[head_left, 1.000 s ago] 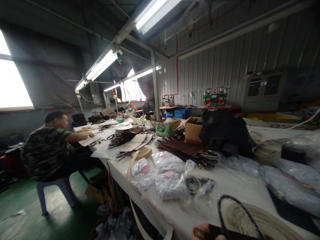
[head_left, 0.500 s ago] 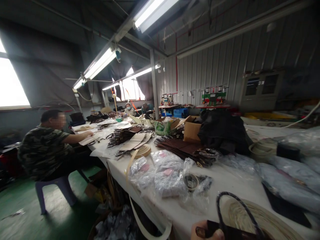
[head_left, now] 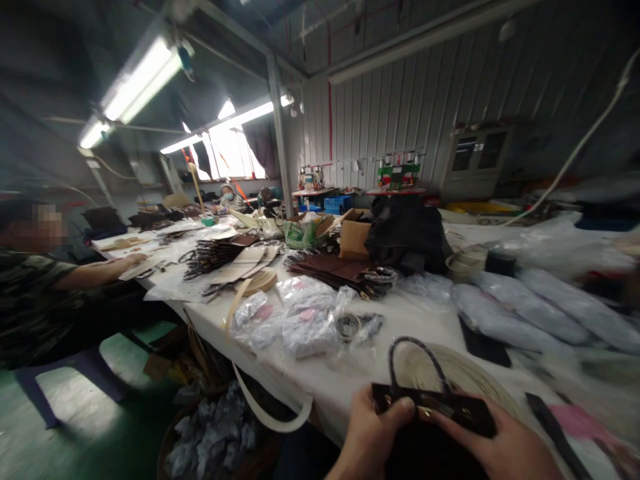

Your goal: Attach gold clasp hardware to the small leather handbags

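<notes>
At the bottom of the view is a dark handbag (head_left: 434, 441) with a single arched handle (head_left: 420, 345) standing up and gold-coloured metal fittings along its top. My left hand (head_left: 373, 427) grips the bag's left top corner, its thumb lying over the front. My right hand (head_left: 507, 443) is closed around the right end, with fingers reaching toward the metal fittings in the middle. The lower part of the bag runs out of the frame. Right behind the handle lies a large coil of cream strip (head_left: 477, 377) on the white-covered table (head_left: 340, 383).
Plastic-wrapped bundles (head_left: 310, 327) and a small roll (head_left: 347, 327) lie ahead; more wrapped bundles (head_left: 530, 307) are to the right. Beyond are stacked brown panels (head_left: 330, 270) and a cardboard box (head_left: 354, 239). A seated person (head_left: 30, 300) works at left. A bin of crumpled plastic (head_left: 215, 433) stands below.
My view has swung right and down. The handbag has come further into the frame, and my right hand now shows on its right end. The seated person's arm has shifted toward the left edge.
</notes>
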A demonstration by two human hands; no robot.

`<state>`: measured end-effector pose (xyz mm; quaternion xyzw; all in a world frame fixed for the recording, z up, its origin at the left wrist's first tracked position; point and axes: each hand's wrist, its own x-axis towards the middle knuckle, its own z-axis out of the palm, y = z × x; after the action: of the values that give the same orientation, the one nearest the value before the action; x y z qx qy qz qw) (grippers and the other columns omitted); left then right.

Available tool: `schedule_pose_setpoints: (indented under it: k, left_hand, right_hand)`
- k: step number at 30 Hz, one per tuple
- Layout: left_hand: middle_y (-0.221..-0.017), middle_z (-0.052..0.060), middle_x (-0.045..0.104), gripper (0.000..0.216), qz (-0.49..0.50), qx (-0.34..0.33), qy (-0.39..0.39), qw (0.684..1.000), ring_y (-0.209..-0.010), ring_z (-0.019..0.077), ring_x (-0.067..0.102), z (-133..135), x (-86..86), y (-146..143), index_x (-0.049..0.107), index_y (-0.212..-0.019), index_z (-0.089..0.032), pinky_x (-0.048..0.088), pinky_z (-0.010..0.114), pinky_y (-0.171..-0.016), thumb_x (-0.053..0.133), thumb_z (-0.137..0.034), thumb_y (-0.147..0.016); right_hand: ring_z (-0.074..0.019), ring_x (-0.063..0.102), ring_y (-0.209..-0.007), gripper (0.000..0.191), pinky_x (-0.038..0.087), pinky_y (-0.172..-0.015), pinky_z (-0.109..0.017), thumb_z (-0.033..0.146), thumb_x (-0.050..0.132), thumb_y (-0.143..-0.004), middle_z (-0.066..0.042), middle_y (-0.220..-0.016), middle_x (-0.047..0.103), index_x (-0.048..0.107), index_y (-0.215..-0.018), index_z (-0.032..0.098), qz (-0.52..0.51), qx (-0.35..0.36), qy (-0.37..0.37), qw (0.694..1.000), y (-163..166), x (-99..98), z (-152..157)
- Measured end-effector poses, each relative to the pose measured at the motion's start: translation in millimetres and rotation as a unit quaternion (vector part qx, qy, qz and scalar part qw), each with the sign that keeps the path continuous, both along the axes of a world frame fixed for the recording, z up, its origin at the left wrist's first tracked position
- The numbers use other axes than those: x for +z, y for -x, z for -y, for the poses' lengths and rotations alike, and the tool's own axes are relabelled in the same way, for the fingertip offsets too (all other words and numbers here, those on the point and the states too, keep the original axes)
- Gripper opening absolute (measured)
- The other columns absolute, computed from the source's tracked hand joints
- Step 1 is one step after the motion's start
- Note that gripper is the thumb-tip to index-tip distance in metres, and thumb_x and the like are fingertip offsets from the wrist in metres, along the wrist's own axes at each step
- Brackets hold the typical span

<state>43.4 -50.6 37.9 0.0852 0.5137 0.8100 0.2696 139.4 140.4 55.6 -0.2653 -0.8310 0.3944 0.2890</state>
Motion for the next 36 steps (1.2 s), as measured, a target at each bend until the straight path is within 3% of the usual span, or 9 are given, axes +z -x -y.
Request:
schedule_pose_setpoints:
  k: [4,12,18,22,29,33,36]
  left_hand:
    - [-0.093,0.01,0.083,0.053,-0.035,0.029,0.069,0.997,-0.084,0.0236,0.073,3,20.8,-10,0.084,-0.097,-0.014,0.058,0.031,-0.077,0.107,-0.051,-0.065]
    - [-0.095,0.01,0.084,0.053,-0.027,-0.006,0.094,0.995,-0.083,0.023,0.074,1,16.2,-2,0.083,-0.099,-0.012,0.059,0.031,-0.077,0.108,-0.043,-0.063]
    - [-0.091,0.009,0.084,0.053,0.007,0.005,0.099,0.995,-0.079,0.0222,0.074,-8,22.3,-2,0.081,-0.095,-0.013,0.059,0.03,-0.074,0.11,-0.037,-0.058]
    - [-0.09,0.009,0.083,0.052,0.043,0.007,0.073,0.996,-0.077,0.0228,0.074,-13,22.4,-4,0.081,-0.095,-0.014,0.059,0.032,-0.073,0.109,-0.043,-0.062]
    - [-0.08,0.004,0.078,0.042,-0.117,0.038,0.175,0.977,-0.07,0.0183,0.064,-17,18.1,-5,0.081,-0.088,-0.014,0.049,0.026,-0.064,0.102,-0.047,-0.071]
    - [-0.076,0.001,0.072,0.038,-0.152,0.055,0.204,0.966,-0.069,0.0171,0.059,-17,10.9,0,0.078,-0.088,-0.016,0.044,0.024,-0.06,0.099,-0.045,-0.074]
    - [-0.074,0.001,0.07,0.034,-0.173,0.066,0.228,0.956,-0.069,0.0176,0.058,-15,14.5,1,0.075,-0.084,-0.017,0.042,0.025,-0.06,0.098,-0.04,-0.072]
  right_hand:
    - [-0.0398,0.082,-0.097,0.056,0.066,-0.091,-0.051,0.063,0.095,-0.07,-0.012,-0.101,0.086,0.084,-0.107,0.022,-0.025,0.014,0.075,0.997,-5,19.4,23]
    - [-0.0332,0.08,-0.1,0.063,0.064,-0.095,-0.046,0.046,0.105,-0.067,-0.008,-0.107,0.084,0.078,-0.118,0.02,-0.042,0.067,0.233,0.969,-10,12.6,18]
    - [-0.033,0.08,-0.098,0.059,0.064,-0.093,-0.045,0.047,0.105,-0.068,-0.008,-0.105,0.084,0.079,-0.114,0.02,-0.061,0.048,0.224,0.972,-12,16.2,18]
    - [-0.033,0.08,-0.1,0.055,0.064,-0.093,-0.043,0.045,0.104,-0.07,-0.008,-0.107,0.084,0.08,-0.114,0.021,-0.06,0.061,0.203,0.976,-12,21.5,15]
    - [-0.0327,0.079,-0.1,0.062,0.064,-0.093,-0.043,0.047,0.105,-0.065,-0.008,-0.106,0.084,0.079,-0.114,0.02,-0.059,0.038,0.237,0.969,-12,8.8,9]
    - [-0.0337,0.079,-0.095,0.06,0.064,-0.09,-0.046,0.053,0.102,-0.064,-0.009,-0.1,0.085,0.081,-0.108,0.019,-0.046,0.012,0.188,0.981,-8,9.5,13]
    - [-0.0368,0.081,-0.091,0.058,0.065,-0.086,-0.048,0.057,0.098,-0.063,-0.011,-0.096,0.086,0.083,-0.105,0.019,-0.042,-0.001,0.158,0.987,-8,12.0,16]
